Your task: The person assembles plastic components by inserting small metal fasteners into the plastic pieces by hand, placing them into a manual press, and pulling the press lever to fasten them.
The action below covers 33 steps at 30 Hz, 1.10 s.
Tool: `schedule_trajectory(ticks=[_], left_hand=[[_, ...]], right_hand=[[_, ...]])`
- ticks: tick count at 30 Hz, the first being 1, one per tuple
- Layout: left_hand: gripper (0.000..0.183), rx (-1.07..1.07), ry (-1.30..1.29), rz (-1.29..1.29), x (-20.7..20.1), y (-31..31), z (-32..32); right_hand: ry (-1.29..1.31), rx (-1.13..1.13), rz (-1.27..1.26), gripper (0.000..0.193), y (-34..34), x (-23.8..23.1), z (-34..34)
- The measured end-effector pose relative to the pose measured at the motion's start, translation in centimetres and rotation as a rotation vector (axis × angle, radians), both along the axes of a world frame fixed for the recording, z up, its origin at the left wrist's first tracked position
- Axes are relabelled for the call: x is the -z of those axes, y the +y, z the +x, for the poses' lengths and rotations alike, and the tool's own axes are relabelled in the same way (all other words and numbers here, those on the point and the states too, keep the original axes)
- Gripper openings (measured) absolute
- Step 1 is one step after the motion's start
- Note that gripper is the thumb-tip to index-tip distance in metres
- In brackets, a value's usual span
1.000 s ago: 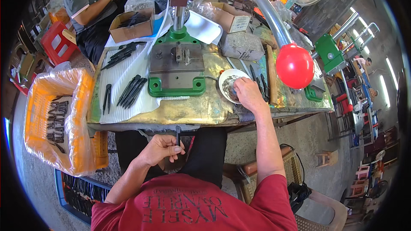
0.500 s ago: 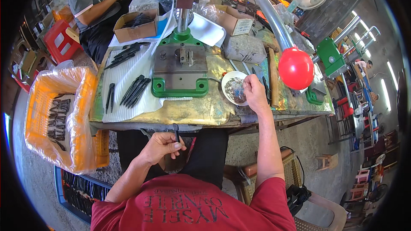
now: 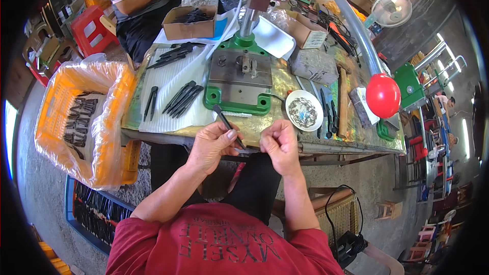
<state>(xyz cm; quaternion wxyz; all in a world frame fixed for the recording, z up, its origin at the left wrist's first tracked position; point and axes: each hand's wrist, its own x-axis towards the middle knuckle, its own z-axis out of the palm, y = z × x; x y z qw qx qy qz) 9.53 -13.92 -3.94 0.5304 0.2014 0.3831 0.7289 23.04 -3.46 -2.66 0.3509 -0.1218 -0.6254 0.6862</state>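
Observation:
My left hand [image 3: 213, 145] pinches a slim black pen-shaped piece [image 3: 224, 120] upright and tilted, above my lap at the table's front edge. Close to its lower end, my right hand [image 3: 281, 146] is closed with thumb against fingers; whatever it holds is too small to make out. Behind that hand stands a white bowl [image 3: 316, 118] of small, thin metal parts. A press [image 3: 239, 91] with a green base sits at the middle of the table. Similar black pieces [image 3: 183, 100] lie in groups on white foam sheeting [image 3: 159, 131] to its left.
A yellow crate [image 3: 46, 131] lined with clear plastic holds black pieces at the left. A blue crate [image 3: 70, 198] is below it. On the table are a cardboard box [image 3: 189, 29], a wrapped block [image 3: 315, 66] and a hammer [image 3: 343, 103]. A red ball-ended lever [image 3: 383, 95] juts out at right.
My right hand has left the white bowl and come back beside my left hand. My left hand has risen with the black piece. The whole view has shifted a little.

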Motion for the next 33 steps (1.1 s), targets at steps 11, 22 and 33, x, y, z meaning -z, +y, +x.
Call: schedule_trajectory(ticks=[11,22,33], left_hand=[[0.010,-0.094,-0.182,0.043,-0.6,-0.4,0.1],[0.011,-0.113,-0.160,0.042,-0.2,-0.8,0.1],[0.008,-0.248,0.142,0.113,0.3,-0.6,0.8]], right_hand=[[0.051,-0.075,-0.192,0.023,-2.9,1.0,-1.7],[0.039,-0.059,-0.231,0.023,-3.2,1.3,-2.0],[0.094,0.034,-0.255,0.023,-4.0,1.7,-2.5]])
